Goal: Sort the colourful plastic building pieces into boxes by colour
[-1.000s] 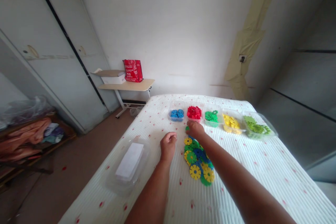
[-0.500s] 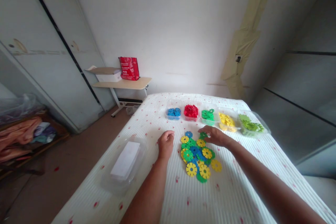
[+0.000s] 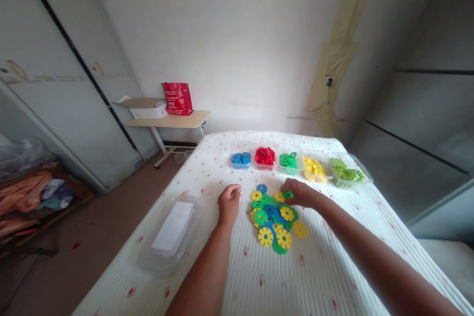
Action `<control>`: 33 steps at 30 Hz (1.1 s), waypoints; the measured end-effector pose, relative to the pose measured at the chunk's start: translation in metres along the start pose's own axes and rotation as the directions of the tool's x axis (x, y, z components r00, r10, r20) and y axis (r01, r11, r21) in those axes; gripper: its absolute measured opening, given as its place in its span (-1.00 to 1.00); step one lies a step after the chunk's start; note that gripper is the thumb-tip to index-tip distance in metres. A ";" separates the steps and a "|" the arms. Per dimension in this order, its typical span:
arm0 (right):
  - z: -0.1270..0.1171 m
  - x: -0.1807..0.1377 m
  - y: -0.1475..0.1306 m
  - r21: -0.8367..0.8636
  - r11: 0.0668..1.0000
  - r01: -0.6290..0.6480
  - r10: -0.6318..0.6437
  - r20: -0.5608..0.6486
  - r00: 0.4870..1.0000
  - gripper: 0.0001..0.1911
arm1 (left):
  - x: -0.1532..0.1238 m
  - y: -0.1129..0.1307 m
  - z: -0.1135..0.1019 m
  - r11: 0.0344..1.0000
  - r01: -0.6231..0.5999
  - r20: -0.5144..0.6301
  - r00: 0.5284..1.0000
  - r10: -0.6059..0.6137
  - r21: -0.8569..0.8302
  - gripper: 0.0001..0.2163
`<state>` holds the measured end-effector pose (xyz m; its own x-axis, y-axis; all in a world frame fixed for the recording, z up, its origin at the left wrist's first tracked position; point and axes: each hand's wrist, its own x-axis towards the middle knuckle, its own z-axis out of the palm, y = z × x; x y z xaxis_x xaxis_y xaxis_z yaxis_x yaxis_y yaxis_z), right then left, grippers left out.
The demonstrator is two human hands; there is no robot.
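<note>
My right hand (image 3: 300,192) is at the far right edge of a loose pile of notched plastic discs, its fingers closed on a green disc (image 3: 287,194). The pile mixes yellow discs (image 3: 265,237), green discs (image 3: 260,217) and blue discs (image 3: 269,210), many overlapping. A yellow disc (image 3: 299,230) lies at the pile's right side. To the left of the pile, my left hand (image 3: 228,203) rests on its side with fingers curled in, nothing visible in them.
Along the far side stand clear tubs of blue pieces (image 3: 241,159), red pieces (image 3: 265,156), green pieces (image 3: 288,161), yellow pieces (image 3: 314,168) and light green pieces (image 3: 346,172). A clear tub with a white block (image 3: 173,228) sits left on the patterned cover (image 3: 229,281).
My right hand's fingers have come together on the green disc they were reaching over. My left hand stays curled beside the pile. The view has shifted slightly.
</note>
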<state>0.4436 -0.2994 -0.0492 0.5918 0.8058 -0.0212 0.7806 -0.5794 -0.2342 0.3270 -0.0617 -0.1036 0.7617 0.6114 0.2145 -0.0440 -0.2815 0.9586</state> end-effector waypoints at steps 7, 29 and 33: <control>-0.006 -0.005 -0.006 -0.092 0.992 -0.086 0.086 -0.003 0.996 -0.66 | -0.001 0.002 0.000 1.000 -0.011 0.001 1.000 0.011 0.016 -0.81; -0.009 -0.070 -0.010 0.251 0.965 -0.070 0.089 -0.065 0.994 -0.78 | 0.002 -0.005 0.001 0.998 -0.049 0.001 0.999 0.049 0.031 -0.81; -0.006 -0.077 -0.019 0.220 0.970 0.101 -0.067 -0.156 0.985 -0.61 | 0.001 -0.004 0.001 0.998 -0.054 -0.001 0.999 0.054 0.033 -0.81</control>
<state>0.3845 -0.3513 -0.0374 0.5620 0.8140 0.1465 0.7730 -0.4541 -0.4430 0.3284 -0.0610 -0.1071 0.7577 0.5959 0.2660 -0.0637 -0.3381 0.9389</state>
